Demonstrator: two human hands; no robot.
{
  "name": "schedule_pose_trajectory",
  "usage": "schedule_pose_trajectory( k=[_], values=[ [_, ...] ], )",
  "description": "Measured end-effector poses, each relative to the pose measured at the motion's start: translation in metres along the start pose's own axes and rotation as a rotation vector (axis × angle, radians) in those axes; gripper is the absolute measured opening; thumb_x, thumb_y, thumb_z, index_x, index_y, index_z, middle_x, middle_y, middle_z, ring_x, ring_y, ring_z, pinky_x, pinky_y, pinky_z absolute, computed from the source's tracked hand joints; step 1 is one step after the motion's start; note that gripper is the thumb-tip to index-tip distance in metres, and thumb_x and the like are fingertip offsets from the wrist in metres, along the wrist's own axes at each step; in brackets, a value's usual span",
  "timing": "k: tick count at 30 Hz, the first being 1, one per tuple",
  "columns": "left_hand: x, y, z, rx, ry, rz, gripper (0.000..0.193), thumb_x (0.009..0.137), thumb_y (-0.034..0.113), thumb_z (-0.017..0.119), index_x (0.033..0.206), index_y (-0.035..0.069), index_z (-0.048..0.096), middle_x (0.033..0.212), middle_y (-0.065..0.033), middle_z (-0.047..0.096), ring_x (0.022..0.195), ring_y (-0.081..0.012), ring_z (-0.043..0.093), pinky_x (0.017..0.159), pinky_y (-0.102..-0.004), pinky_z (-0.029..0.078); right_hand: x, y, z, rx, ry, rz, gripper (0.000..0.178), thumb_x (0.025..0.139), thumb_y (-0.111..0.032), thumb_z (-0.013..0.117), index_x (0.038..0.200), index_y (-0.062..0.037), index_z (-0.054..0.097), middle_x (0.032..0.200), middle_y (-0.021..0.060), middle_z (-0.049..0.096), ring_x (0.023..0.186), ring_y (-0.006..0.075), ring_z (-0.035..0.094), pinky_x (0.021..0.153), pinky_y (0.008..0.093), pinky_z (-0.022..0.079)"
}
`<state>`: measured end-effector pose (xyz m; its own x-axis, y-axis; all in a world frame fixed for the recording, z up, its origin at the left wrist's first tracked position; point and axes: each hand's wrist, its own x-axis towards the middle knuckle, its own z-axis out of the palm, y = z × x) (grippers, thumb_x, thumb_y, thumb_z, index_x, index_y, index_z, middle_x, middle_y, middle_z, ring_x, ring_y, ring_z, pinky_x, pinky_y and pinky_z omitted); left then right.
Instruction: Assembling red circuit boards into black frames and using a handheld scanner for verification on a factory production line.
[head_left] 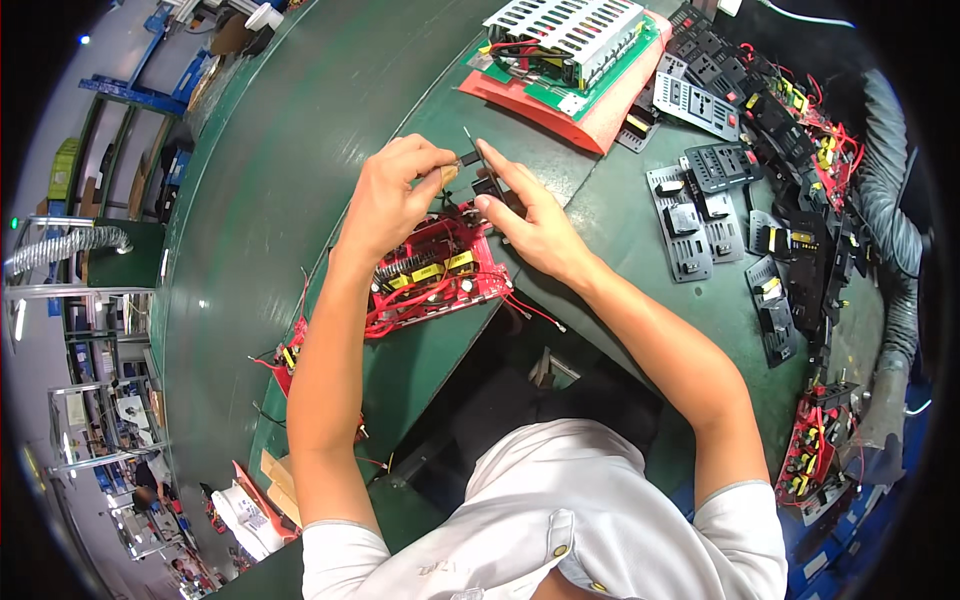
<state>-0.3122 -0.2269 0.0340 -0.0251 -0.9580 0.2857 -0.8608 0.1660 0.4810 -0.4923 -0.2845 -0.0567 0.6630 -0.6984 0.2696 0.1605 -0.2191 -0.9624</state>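
Note:
Over the red circuit board both my hands meet at a small dark panel standing on edge. My right hand grips this panel between thumb and fingers. With thumb and forefinger pinched together, my left hand is at the panel's left side, by a small black piece and a yellowish bit; what exactly it holds is too small to make out. Below the hands, the board carries yellow-wrapped parts, coils and loose red wires. Its upper edge is partly covered by my left hand.
At the back, a unit with a perforated metal cover rests on an orange sheet. Grey socket panels and piled black panels lie to the right, near a grey flexible duct. Another red board sits at the lower right.

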Motion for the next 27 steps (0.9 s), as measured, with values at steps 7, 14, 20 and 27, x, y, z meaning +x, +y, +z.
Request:
schedule_pose_trajectory(
  k=[7, 14, 20, 27],
  values=[
    [0.001, -0.004, 0.0, 0.007, -0.014, 0.01, 0.018, 0.082, 0.001, 0.068, 0.1, 0.0, 0.069, 0.085, -0.0086, 0.065, 0.076, -0.0191, 0.062, 0.067, -0.0306, 0.048, 0.0, 0.004, 0.004, 0.135, 0.053, 0.055, 0.059, 0.095, -0.012, 0.058, 0.15, -0.0171, 0.036, 0.123, 0.01, 0.052, 0.087, 0.01, 0.055, 0.08, 0.0252, 0.048],
    [0.001, 0.001, 0.0, -0.037, 0.009, -0.011, 0.014, 0.081, 0.003, 0.067, 0.095, 0.001, 0.069, 0.08, -0.0103, 0.062, 0.075, -0.0266, 0.06, 0.069, -0.0367, 0.047, 0.0, -0.002, 0.001, -0.01, 0.042, 0.011, 0.059, 0.094, -0.013, 0.06, 0.149, -0.017, 0.038, 0.119, 0.0095, 0.054, 0.093, 0.0124, 0.055, 0.083, 0.0267, 0.047],
    [0.002, -0.002, 0.002, 0.074, 0.009, 0.053, 0.013, 0.082, 0.004, 0.07, 0.094, -0.001, 0.07, 0.083, -0.0099, 0.066, 0.076, -0.0227, 0.063, 0.067, -0.034, 0.048, -0.003, -0.006, 0.004, -0.1, 0.088, -0.023, 0.06, 0.093, -0.014, 0.061, 0.149, -0.0147, 0.039, 0.111, 0.0089, 0.055, 0.094, 0.0153, 0.054, 0.082, 0.0284, 0.046],
    [0.007, -0.008, 0.019, 0.186, 0.027, 0.12, 0.013, 0.082, 0.007, 0.07, 0.092, 0.0, 0.071, 0.081, -0.0111, 0.066, 0.074, -0.0246, 0.063, 0.066, -0.0332, 0.049, -0.007, 0.006, 0.009, -0.189, 0.152, -0.001, 0.06, 0.092, -0.016, 0.062, 0.148, -0.014, 0.04, 0.101, 0.0086, 0.054, 0.085, 0.0156, 0.053, 0.076, 0.0299, 0.046]
  ],
)
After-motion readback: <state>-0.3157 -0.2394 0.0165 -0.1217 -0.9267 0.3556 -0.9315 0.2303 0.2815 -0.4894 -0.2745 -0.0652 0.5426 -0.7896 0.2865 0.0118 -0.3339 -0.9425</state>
